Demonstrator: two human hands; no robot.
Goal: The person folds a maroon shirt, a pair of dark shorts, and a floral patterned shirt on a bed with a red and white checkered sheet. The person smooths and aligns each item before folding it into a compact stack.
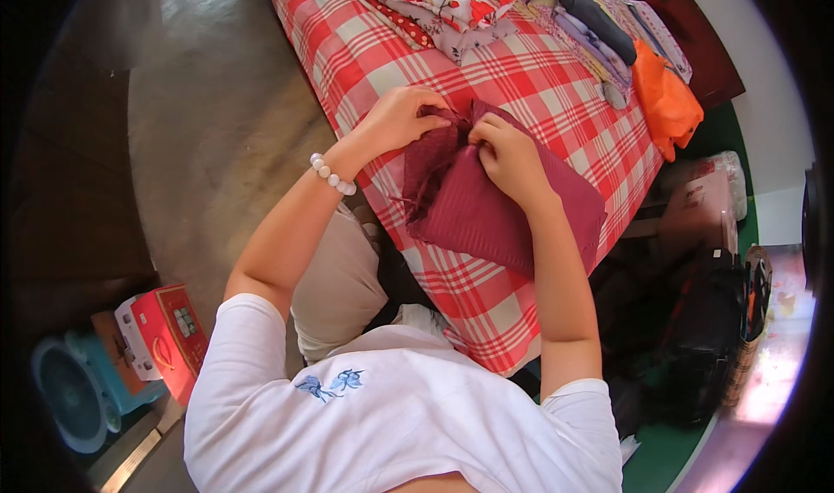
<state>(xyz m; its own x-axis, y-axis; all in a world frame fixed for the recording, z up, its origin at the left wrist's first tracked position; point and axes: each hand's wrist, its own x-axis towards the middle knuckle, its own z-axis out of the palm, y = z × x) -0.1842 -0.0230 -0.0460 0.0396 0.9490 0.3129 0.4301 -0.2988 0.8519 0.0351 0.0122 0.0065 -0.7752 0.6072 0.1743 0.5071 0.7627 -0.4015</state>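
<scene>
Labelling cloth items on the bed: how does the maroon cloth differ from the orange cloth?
The maroon cloth lies near the bed's front edge, gripped at its top by both the left hand and right hand; the orange cloth sits untouched at the far right edge. Maroon looks finely ribbed and spread flat; orange looks smooth and bunched. Both rest on the red checked bedcover.

Fingertips of both hands, buried in the maroon cloth (486,206) folds.
</scene>
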